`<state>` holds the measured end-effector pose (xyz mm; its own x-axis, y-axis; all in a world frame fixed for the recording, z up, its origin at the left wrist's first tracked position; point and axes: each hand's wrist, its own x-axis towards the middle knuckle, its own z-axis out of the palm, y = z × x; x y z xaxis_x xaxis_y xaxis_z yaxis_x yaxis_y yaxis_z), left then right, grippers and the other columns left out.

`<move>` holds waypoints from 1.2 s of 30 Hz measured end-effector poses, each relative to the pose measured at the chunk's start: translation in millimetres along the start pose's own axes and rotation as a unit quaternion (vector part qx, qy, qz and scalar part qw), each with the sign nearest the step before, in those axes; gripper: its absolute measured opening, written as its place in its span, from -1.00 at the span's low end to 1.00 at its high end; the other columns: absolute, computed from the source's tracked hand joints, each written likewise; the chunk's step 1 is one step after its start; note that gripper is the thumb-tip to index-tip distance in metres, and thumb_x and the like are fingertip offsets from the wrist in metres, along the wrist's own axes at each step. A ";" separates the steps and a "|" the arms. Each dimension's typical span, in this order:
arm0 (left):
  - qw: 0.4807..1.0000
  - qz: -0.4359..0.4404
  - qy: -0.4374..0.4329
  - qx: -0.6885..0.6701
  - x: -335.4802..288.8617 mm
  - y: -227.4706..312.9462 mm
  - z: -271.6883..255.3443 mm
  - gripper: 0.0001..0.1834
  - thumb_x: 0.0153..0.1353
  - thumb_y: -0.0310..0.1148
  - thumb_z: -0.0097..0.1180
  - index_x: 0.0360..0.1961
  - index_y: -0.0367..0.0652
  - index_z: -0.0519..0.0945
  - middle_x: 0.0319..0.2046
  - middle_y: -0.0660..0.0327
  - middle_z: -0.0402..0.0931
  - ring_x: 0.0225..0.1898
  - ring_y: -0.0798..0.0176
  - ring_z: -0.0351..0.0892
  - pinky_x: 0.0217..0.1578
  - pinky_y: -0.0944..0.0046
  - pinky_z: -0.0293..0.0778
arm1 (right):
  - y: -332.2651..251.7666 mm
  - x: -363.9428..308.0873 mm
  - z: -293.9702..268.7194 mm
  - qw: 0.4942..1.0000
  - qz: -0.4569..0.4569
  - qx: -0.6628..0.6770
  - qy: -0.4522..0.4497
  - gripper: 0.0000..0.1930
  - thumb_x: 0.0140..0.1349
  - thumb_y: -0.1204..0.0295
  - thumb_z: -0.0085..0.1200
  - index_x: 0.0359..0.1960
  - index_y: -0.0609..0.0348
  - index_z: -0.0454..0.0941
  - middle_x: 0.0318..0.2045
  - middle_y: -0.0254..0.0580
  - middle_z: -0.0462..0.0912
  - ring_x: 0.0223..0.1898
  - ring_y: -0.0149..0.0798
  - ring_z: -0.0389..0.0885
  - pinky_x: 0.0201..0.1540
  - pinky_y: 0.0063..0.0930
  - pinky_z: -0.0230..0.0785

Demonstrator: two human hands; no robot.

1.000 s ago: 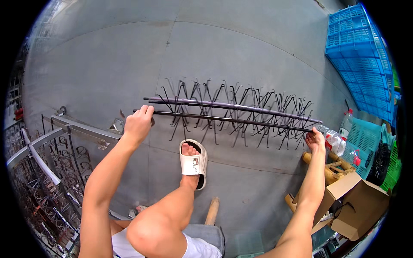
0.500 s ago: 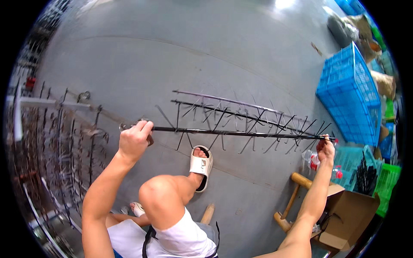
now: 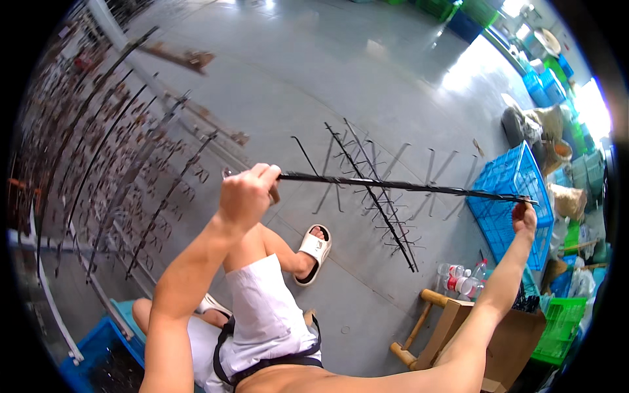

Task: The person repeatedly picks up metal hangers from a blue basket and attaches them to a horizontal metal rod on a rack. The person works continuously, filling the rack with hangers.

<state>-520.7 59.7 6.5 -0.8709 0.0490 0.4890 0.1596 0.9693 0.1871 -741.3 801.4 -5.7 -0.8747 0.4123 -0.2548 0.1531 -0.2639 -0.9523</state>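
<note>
Black rod (image 3: 406, 186), stretching towards three o'clock, fingers of our left hand (image 3: 246, 193) and right hand (image 3: 524, 219) clamped on its ends, has risen away from two floor rods (image 3: 388, 223) near the dial's centre, so we hold it separately.

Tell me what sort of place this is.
Likely a workshop or small factory floor: a metal rack hung with many rods at left, a pronged black rod held up, and a blue plastic crate at right.

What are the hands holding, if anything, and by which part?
A black rod with hooked prongs: left hand near one end, right hand near the other.
</note>
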 end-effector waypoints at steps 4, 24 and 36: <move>0.992 -0.056 0.113 0.028 -55.9 15.7 -89.6 -0.74 -0.12 -0.53 0.17 -0.32 -0.07 0.54 -0.40 0.24 0.52 -0.52 0.18 0.55 -0.55 0.26 0.46 | -13.1 -16.3 64.4 0.993 -0.022 0.064 -0.096 -0.83 0.30 0.26 -0.05 -0.28 0.04 0.52 -0.39 -0.34 0.62 -0.46 -0.45 0.56 -0.44 -0.62 0.41; 0.783 -0.501 0.139 0.342 -443.5 -47.4 -301.5 -0.74 -0.06 -0.56 0.19 -0.26 -0.15 0.60 -0.25 0.12 0.55 -0.25 -0.01 0.55 -0.25 0.18 0.46 | 312.1 -427.3 614.5 0.851 0.321 0.107 -0.402 -0.83 0.24 0.34 0.03 -0.47 0.12 0.48 -0.63 -0.30 0.50 -0.64 -0.34 0.47 -0.63 -0.44 0.33; 0.771 -0.575 0.104 0.254 -447.5 -88.6 -272.9 -0.86 -0.09 -0.41 0.23 -0.43 -0.11 0.60 -0.28 0.18 0.49 -0.32 0.01 0.53 -0.31 0.09 0.46 | 339.0 -367.4 606.4 0.895 0.268 0.028 -0.357 -0.91 0.24 0.42 0.02 -0.41 0.12 0.46 -0.58 -0.36 0.53 -0.61 -0.42 0.47 -0.61 -0.60 0.32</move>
<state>-18.2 -113.9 3.6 -0.1998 -0.9012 0.3845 -0.9106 0.3157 0.2668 -647.0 31.6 -133.3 -0.7570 -0.4425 -0.4809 0.6321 -0.3094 -0.7104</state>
